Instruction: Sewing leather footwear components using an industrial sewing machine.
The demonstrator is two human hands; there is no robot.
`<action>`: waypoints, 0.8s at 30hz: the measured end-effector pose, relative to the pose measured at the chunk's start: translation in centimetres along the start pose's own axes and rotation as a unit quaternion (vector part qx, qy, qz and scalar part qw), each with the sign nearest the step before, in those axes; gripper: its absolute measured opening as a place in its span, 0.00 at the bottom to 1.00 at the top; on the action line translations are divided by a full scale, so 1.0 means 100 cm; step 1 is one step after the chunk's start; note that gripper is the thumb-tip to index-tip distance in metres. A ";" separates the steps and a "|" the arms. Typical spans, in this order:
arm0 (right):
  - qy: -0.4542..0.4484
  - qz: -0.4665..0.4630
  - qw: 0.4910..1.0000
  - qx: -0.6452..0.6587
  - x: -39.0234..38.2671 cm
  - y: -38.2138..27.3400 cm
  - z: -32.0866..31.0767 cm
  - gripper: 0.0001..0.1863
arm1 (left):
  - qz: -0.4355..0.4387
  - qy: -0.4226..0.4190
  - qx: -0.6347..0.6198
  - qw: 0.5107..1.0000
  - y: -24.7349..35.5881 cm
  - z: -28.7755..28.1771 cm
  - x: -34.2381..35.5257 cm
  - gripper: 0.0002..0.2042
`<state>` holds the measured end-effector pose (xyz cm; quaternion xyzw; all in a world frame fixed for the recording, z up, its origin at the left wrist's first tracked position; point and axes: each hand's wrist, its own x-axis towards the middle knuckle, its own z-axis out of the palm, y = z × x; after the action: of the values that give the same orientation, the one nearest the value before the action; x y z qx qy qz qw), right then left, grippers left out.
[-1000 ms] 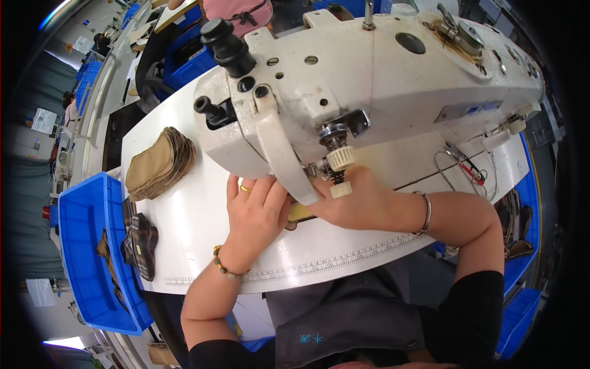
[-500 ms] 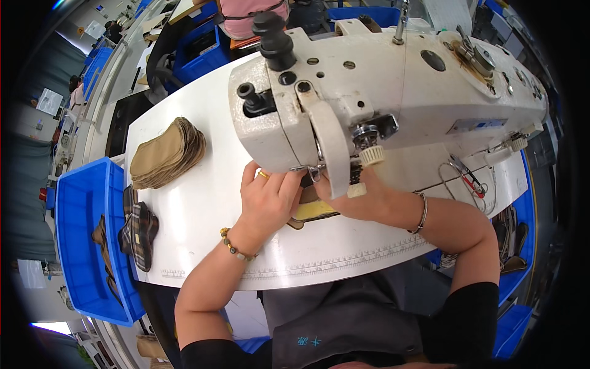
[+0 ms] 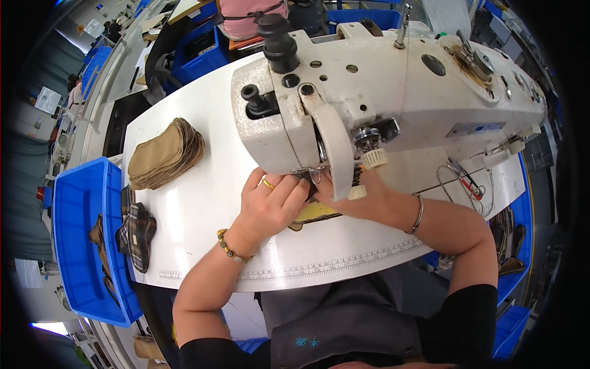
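Note:
Both my hands meet under the head of a white sewing machine. My left hand, with a ring on one finger, has its fingers bent and closed on a fabric piece with a yellow face and dark edge. Against its other side is my right hand, closed on the same piece; the machine's pale curved lever covers part of its fingers. A small brown rounded end of the work shows below my left fingers. The needle point and the stitched spot are hidden.
Stacked brown fabric pieces lie on the white table at left. Past them, plaid pieces hang over a blue bin's edge. Red-handled snips rest right of the machine. A printed ruler follows the table's near edge.
My left fingers have curled in closer to the right hand, and the dark gap between them has narrowed. The whole view has shifted slightly.

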<state>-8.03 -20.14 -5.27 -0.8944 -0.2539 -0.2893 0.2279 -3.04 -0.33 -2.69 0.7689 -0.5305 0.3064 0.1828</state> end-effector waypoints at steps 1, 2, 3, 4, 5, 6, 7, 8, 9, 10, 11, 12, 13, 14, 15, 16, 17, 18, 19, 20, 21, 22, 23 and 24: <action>0.000 0.002 1.000 -0.002 -0.006 0.006 0.010 0.05 | 0.018 0.017 0.006 1.000 0.000 0.002 0.002 0.22; 0.006 0.007 1.000 0.013 -0.014 0.013 0.024 0.05 | 0.036 0.034 0.013 0.999 0.000 0.004 0.003 0.22; 0.012 0.011 0.999 0.030 -0.011 0.014 0.027 0.05 | 0.036 0.033 0.012 0.999 0.001 0.004 0.003 0.22; 0.011 0.012 0.999 0.029 -0.012 0.012 0.026 0.05 | 0.010 0.019 0.016 1.000 0.003 0.003 0.001 0.17; 0.018 0.018 0.999 0.024 -0.014 0.010 0.023 0.04 | -0.015 0.004 0.020 1.000 0.004 0.002 0.000 0.12; 0.027 0.021 0.999 0.021 -0.010 0.006 0.017 0.04 | -0.015 0.004 0.022 1.000 0.004 0.002 -0.002 0.12; 0.027 0.020 0.999 0.022 -0.007 0.004 0.012 0.04 | -0.048 -0.017 0.012 0.999 0.003 0.004 -0.006 0.15; 0.004 0.008 1.000 0.000 -0.005 0.002 0.009 0.03 | -0.080 -0.038 0.002 0.996 0.002 0.005 -0.009 0.19; -0.020 -0.003 1.000 -0.022 -0.005 0.002 0.007 0.03 | -0.080 -0.039 0.002 0.996 0.002 0.006 -0.009 0.19; -0.020 -0.003 1.000 -0.022 -0.006 0.001 0.008 0.03 | -0.097 -0.038 -0.006 0.995 0.003 0.008 -0.009 0.18; -0.001 0.022 1.000 0.008 -0.007 0.000 0.010 0.04 | -0.114 -0.036 -0.015 0.993 0.004 0.009 -0.008 0.17; 0.018 0.047 0.998 0.038 -0.007 -0.001 0.011 0.04 | -0.114 -0.037 -0.015 0.993 0.004 0.010 -0.008 0.17; 0.018 0.047 0.998 0.038 -0.007 -0.001 0.010 0.04 | -0.113 -0.031 -0.010 0.993 0.004 0.011 -0.008 0.17; 0.020 0.036 0.999 0.023 -0.006 -0.002 0.008 0.04 | -0.113 -0.026 -0.005 0.993 0.004 0.011 -0.008 0.17; 0.022 0.024 0.999 0.008 -0.006 -0.002 0.008 0.03 | -0.113 -0.026 -0.005 0.993 0.002 0.012 -0.007 0.17; 0.023 0.025 0.999 0.008 -0.005 -0.001 0.009 0.03 | -0.103 -0.008 -0.011 0.995 0.001 0.011 -0.005 0.16; 0.029 0.009 1.000 0.004 -0.004 0.001 0.012 0.03 | -0.094 0.011 -0.016 0.995 -0.001 0.009 -0.004 0.15; 0.035 -0.004 0.999 -0.004 -0.006 0.004 0.013 0.03 | -0.093 0.011 -0.019 0.995 0.000 0.007 -0.001 0.15; 0.034 -0.002 0.999 -0.006 -0.010 0.008 0.016 0.03 | -0.102 0.007 -0.005 0.995 -0.001 0.003 0.001 0.16; 0.016 -0.025 0.999 -0.025 -0.016 0.014 0.021 0.02 | -0.111 0.003 0.008 0.994 -0.002 -0.002 0.003 0.16; -0.002 -0.050 0.998 -0.041 -0.012 0.013 0.021 0.02 | -0.111 0.003 0.008 0.994 -0.004 -0.007 0.004 0.16; -0.002 -0.050 0.998 -0.041 -0.011 0.012 0.017 0.02 | -0.116 -0.001 0.036 0.993 -0.005 -0.011 0.004 0.18; 0.005 -0.047 0.998 -0.030 -0.010 0.010 0.012 0.03 | -0.121 -0.005 0.064 0.991 -0.005 -0.015 0.005 0.19; 0.013 -0.043 0.999 -0.018 -0.007 0.007 0.008 0.03 | -0.120 -0.006 0.064 0.991 -0.001 -0.021 0.008 0.19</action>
<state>-7.78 -20.46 -6.43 -0.8828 -0.2838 -0.3148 0.2026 -3.37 0.45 -0.60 0.8388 -0.4149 0.3112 0.1657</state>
